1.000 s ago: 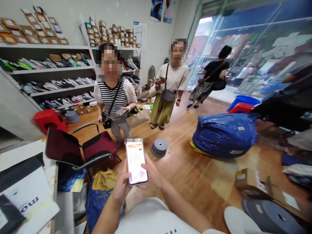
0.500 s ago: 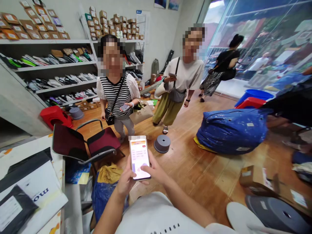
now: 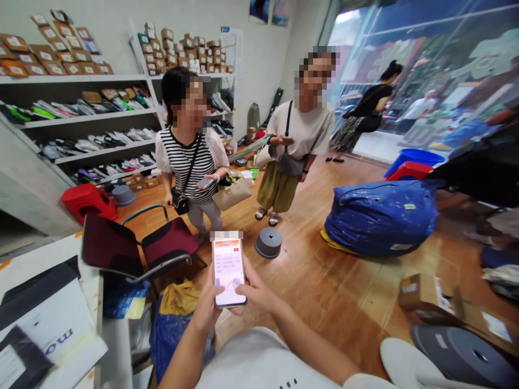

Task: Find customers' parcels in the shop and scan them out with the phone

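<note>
A smartphone (image 3: 228,265) with a lit screen is held upright in front of my body, gripped from both sides. My left hand (image 3: 207,303) wraps its left edge, the thumb resting at the lower left of the screen. Around the lower right edge closes my right hand (image 3: 256,292), its thumb over the bottom of the screen. The screen has an orange banner at the top and pale rows below; its text is too blurred to read. The fingers behind the phone are mostly hidden.
Two people stand ahead, each holding a phone. A maroon chair (image 3: 140,248) is at the left, beside a table bearing parcels (image 3: 48,329). A grey stool (image 3: 268,242) and a large blue sack (image 3: 381,219) sit on the floor. Shelves (image 3: 87,123) of packages line the wall.
My left thumb has shifted nearer the screen's lower edge, and my right thumb has drawn back rightward. The striped-top person has turned their head; the person by the window leans forward.
</note>
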Action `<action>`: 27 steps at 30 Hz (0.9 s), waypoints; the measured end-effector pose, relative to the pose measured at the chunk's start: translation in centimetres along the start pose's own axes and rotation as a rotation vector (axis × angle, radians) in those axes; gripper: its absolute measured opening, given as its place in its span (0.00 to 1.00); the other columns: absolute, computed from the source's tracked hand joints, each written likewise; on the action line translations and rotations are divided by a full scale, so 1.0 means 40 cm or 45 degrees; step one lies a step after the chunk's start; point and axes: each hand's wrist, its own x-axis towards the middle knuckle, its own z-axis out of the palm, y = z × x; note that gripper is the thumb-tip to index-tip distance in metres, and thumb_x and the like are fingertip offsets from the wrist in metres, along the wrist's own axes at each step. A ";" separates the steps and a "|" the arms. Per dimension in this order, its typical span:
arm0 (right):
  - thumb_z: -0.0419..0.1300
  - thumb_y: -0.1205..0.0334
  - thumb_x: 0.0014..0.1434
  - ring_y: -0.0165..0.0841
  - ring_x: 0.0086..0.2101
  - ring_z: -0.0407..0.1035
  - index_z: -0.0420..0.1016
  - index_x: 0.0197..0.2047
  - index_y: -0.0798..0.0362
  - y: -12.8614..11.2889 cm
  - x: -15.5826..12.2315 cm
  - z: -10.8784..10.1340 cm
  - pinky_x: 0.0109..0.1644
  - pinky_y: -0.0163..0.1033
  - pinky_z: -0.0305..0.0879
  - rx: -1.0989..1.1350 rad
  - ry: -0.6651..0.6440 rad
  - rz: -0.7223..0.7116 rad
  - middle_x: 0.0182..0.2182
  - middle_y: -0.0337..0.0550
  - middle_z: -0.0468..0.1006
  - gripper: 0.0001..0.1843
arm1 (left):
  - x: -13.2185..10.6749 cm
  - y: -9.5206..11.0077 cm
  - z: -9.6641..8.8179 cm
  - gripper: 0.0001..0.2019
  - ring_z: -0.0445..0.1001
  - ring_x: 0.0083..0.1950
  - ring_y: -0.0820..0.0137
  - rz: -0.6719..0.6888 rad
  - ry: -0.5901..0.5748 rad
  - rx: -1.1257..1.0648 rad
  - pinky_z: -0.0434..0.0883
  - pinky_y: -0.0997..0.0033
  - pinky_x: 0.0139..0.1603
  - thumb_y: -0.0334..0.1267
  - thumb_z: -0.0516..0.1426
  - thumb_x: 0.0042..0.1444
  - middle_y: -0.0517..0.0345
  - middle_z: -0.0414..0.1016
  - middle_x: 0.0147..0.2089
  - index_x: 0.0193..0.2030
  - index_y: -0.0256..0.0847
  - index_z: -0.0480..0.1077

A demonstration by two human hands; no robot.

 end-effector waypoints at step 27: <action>0.58 0.67 0.42 0.34 0.41 0.68 0.63 0.54 0.51 0.016 0.017 0.003 0.46 0.41 0.64 0.011 0.103 -0.098 0.44 0.40 0.74 0.32 | 0.013 -0.045 -0.059 0.47 0.73 0.43 0.57 -0.026 -0.031 -0.049 0.74 0.67 0.28 0.28 0.57 0.40 0.51 0.72 0.56 0.69 0.57 0.46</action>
